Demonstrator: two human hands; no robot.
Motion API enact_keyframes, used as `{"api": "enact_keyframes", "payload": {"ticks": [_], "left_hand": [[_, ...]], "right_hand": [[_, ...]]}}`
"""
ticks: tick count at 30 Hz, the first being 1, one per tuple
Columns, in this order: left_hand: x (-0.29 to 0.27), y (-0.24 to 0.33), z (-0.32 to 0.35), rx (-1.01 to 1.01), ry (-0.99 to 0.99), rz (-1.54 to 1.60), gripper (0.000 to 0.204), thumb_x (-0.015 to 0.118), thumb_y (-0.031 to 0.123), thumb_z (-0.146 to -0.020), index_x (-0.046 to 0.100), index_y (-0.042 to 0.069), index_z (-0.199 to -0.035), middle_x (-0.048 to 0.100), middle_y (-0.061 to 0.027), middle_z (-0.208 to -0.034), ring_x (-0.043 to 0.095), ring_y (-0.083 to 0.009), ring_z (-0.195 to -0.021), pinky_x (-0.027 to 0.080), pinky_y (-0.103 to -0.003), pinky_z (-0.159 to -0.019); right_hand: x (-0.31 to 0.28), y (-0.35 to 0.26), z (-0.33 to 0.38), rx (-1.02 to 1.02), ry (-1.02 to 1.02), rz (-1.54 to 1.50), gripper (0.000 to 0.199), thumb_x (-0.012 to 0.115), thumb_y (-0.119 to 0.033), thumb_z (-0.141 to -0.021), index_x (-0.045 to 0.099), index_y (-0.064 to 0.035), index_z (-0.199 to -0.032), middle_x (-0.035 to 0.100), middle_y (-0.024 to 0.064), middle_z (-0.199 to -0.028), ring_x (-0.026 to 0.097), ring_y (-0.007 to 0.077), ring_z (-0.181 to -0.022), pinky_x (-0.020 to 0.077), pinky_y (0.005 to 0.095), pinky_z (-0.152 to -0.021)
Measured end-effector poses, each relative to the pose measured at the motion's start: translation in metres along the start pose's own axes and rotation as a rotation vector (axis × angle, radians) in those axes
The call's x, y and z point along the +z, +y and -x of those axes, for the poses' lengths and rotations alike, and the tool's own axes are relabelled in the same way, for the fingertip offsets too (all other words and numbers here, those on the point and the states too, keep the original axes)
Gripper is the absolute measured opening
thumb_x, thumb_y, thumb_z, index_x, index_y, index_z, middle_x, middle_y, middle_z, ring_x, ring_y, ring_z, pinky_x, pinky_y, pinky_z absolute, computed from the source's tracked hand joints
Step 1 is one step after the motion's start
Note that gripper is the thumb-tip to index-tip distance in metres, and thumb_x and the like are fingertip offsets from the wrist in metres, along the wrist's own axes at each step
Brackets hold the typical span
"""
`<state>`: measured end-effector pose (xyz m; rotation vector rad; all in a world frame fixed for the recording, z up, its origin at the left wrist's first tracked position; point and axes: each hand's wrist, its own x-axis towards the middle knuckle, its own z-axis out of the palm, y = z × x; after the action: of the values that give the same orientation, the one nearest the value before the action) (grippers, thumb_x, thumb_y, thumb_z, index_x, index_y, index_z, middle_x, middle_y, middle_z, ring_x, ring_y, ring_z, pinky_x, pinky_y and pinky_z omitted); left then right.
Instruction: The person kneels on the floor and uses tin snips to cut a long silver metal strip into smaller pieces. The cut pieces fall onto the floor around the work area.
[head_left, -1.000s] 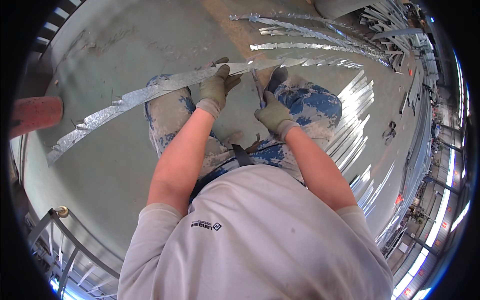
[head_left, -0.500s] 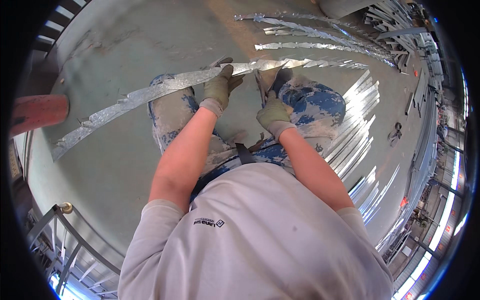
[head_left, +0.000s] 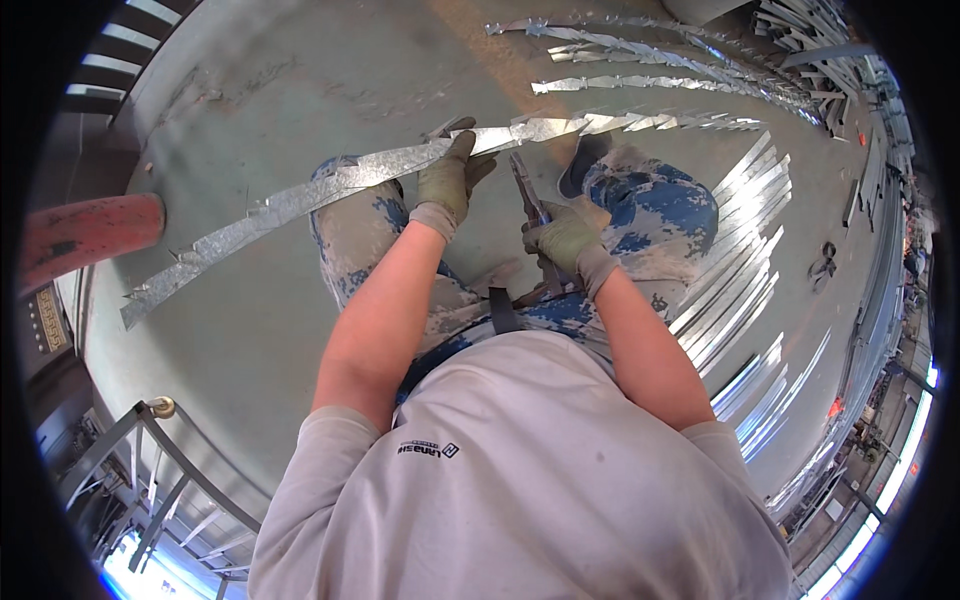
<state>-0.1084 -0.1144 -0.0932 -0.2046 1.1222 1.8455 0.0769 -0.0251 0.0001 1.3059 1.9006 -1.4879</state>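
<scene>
In the head view, my left hand [head_left: 443,188] curls loosely on the jagged metal strip [head_left: 375,171] across my left knee; my right hand [head_left: 563,238] closes around a dark hand tool [head_left: 526,185], its tip just near of the strip. Such thin, shiny, saw-edged metal probably wants steady, gloved support.

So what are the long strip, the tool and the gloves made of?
Long strip: probably galvanised sheet metal; silvery, mottled, shiny where light catches it. Tool: likely steel; dark, with a dull metallic sheen. Gloves: apparently fabric, possibly coated; matt olive-green, with paler, soft-looking cuffs.
</scene>
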Motion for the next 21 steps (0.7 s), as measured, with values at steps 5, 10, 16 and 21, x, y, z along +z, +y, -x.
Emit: {"api": "enact_keyframes", "payload": {"ticks": [5, 10, 16, 21], "left_hand": [[0.010, 0.005, 0.007, 0.013, -0.001, -0.009, 0.033, 0.061, 0.014, -0.114, 0.063, 0.008, -0.146, 0.072, -0.0168, -0.132, 0.079, -0.0344, -0.113, 0.069, -0.046, -0.097], [0.009, 0.006, 0.004, -0.010, 0.024, -0.064, 0.034, 0.061, 0.014, -0.114, 0.060, 0.007, -0.148, 0.072, -0.0177, -0.132, 0.079, -0.0357, -0.111, 0.069, -0.048, -0.097], [0.005, 0.001, 0.000, 0.026, 0.009, -0.041, 0.036, 0.060, 0.013, -0.114, 0.059, 0.008, -0.150, 0.073, -0.0182, -0.133, 0.079, -0.0368, -0.112, 0.069, -0.049, -0.098], [0.007, 0.002, 0.001, 0.023, -0.002, -0.044, 0.036, 0.058, 0.015, -0.116, 0.059, 0.008, -0.151, 0.073, -0.0177, -0.133, 0.079, -0.0367, -0.113, 0.069, -0.049, -0.099]], "right_hand": [[0.011, 0.033, -0.018, -0.054, -0.023, -0.383, 0.039, 0.074, -0.012, -0.087, 0.069, -0.0033, -0.125, 0.069, 0.0060, -0.091, 0.064, 0.0175, -0.076, 0.0549, 0.0357, -0.071], [0.014, 0.045, -0.030, -0.123, -0.018, -0.338, 0.038, 0.073, -0.013, -0.088, 0.069, -0.0031, -0.125, 0.069, 0.0063, -0.092, 0.064, 0.0177, -0.077, 0.0551, 0.0356, -0.073], [0.014, 0.053, -0.037, -0.178, 0.020, -0.290, 0.039, 0.073, -0.016, -0.089, 0.069, -0.0020, -0.126, 0.071, 0.0093, -0.095, 0.064, 0.0225, -0.083, 0.0552, 0.0362, -0.081], [0.010, 0.058, -0.044, -0.193, 0.004, -0.292, 0.042, 0.072, -0.016, -0.090, 0.070, -0.0026, -0.130, 0.072, 0.0092, -0.096, 0.064, 0.0212, -0.083, 0.0552, 0.0356, -0.082]]}}
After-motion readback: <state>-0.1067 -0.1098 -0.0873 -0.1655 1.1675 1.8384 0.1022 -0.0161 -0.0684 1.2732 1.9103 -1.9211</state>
